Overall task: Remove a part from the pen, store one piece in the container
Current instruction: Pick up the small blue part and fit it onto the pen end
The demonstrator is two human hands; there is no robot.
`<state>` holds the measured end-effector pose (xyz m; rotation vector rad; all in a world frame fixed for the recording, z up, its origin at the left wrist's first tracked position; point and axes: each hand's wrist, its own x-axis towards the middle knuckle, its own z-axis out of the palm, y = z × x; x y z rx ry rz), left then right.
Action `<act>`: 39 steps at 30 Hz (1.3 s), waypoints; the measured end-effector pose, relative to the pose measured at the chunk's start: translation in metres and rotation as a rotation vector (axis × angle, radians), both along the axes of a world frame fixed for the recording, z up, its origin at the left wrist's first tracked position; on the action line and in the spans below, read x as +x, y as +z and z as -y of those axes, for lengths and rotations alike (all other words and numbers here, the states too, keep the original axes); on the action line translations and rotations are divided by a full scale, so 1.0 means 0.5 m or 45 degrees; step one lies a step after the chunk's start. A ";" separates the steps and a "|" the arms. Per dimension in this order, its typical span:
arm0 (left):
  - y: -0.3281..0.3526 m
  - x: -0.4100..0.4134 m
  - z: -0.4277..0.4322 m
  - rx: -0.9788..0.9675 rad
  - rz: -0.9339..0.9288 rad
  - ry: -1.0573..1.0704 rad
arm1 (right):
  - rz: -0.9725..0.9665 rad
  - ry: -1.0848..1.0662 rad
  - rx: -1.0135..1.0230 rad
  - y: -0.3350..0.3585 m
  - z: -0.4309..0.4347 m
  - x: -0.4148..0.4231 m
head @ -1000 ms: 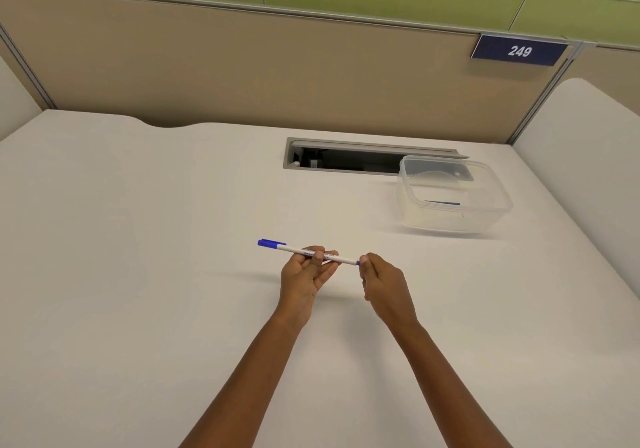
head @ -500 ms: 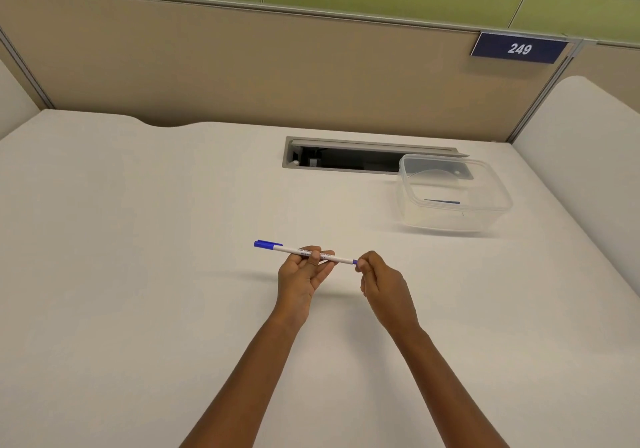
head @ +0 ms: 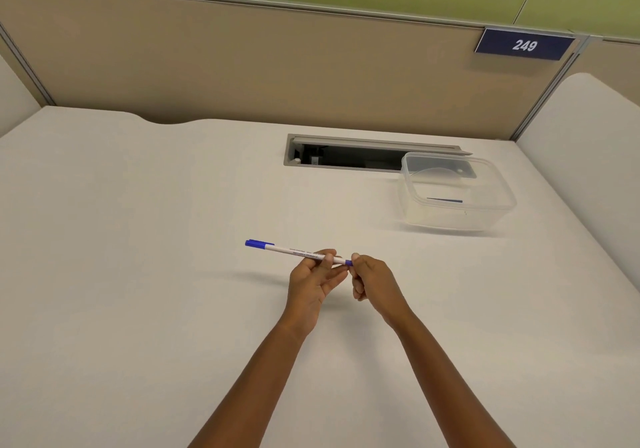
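A white pen (head: pixel 287 249) with a blue cap at its left end is held level above the desk. My left hand (head: pixel 313 283) grips its barrel near the right end. My right hand (head: pixel 372 279) pinches the small blue end piece (head: pixel 348 262) at the pen's right tip. A clear plastic container (head: pixel 457 193) stands open at the back right, apart from both hands, with a thin dark blue piece (head: pixel 445 200) lying on its floor.
The white desk (head: pixel 138 274) is walled by beige partitions. A grey cable slot (head: pixel 346 153) is sunk in the desk just left of and behind the container. A blue sign reading 249 (head: pixel 524 45) hangs on the back partition.
The hands and pen have drifted slightly left. The grips look the same, and the blue end piece remains at the pen's tip.
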<state>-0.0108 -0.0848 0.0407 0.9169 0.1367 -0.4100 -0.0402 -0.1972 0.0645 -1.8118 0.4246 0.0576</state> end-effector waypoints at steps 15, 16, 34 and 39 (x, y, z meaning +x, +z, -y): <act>0.012 -0.012 0.003 0.101 0.048 0.138 | 0.309 0.123 -0.628 -0.013 -0.003 -0.019; 0.013 -0.012 0.005 0.111 0.061 0.137 | 0.281 0.105 -0.566 -0.011 -0.006 -0.018; 0.020 -0.005 0.002 0.106 0.095 0.138 | 0.353 0.152 -0.723 0.001 -0.013 -0.020; 0.017 -0.008 0.007 0.108 0.100 0.103 | 0.214 0.051 -0.267 0.010 -0.011 -0.008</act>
